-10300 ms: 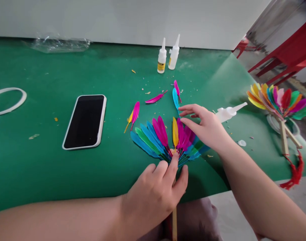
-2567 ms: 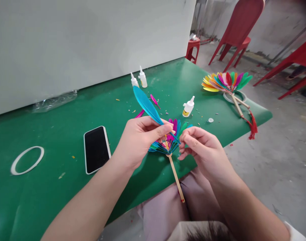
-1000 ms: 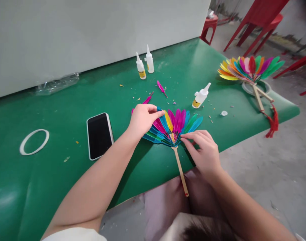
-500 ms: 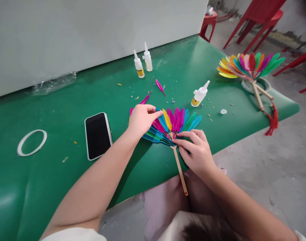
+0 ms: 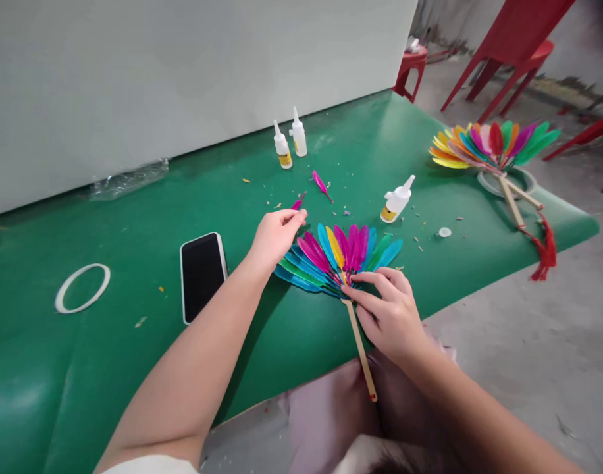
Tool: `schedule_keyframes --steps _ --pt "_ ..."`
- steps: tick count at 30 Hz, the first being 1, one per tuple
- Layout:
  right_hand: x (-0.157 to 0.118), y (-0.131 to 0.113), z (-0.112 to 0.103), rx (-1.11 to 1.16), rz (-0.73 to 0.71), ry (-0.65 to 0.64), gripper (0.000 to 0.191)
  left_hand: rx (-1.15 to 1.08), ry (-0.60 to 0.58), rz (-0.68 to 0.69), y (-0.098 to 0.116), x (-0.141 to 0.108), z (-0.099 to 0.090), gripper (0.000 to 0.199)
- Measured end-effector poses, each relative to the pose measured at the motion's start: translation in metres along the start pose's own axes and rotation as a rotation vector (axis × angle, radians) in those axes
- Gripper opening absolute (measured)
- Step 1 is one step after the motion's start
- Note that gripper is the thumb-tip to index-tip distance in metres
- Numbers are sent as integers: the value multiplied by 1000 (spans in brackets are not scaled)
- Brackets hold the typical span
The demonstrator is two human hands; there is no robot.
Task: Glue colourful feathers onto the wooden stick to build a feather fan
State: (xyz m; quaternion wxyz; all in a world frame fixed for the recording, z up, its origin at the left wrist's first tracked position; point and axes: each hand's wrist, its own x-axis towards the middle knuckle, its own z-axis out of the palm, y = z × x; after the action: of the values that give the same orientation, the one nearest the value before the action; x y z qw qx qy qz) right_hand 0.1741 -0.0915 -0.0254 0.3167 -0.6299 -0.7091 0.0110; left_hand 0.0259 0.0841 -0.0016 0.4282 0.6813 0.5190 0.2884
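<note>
blue, yellow and magenta feathers [image 5: 335,248] fan out on the tabletop [image 5: 108,362], their wooden handle [image 5: 362,352] reaching past its edge. from afar i see the right hand [image 5: 388,309], grip apart, fingertips on the quills [image 5: 347,275], probably steadying them; the left hand [image 5: 276,238], grip pinched together, seemingly on nothing, sits beside the feathers.

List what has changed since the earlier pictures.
The blue feather, earlier held up in the left hand, now lies in the fan, just left of the yellow feather. The left hand has let go and drawn off leftward; the right hand has moved left onto the fan's base. The phone and rear bottles stayed put.
</note>
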Motion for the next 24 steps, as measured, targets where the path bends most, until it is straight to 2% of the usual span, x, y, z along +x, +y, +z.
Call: schedule_keyframes --steps 3,8,14,24 --pt "0 0 1 -1 -6 1 27 -52 -53 -36 -2 3 0 31" --pt "0 -1 0 -5 -8 -1 25 -58 -181 6 -2 -1 9 48" --pt "0 0 0 -15 -20 20 25 -30 -186 46 1 -1 10 52" --pt "0 -1 0 -59 -10 17 23 35 -215 33 1 1 8 48"
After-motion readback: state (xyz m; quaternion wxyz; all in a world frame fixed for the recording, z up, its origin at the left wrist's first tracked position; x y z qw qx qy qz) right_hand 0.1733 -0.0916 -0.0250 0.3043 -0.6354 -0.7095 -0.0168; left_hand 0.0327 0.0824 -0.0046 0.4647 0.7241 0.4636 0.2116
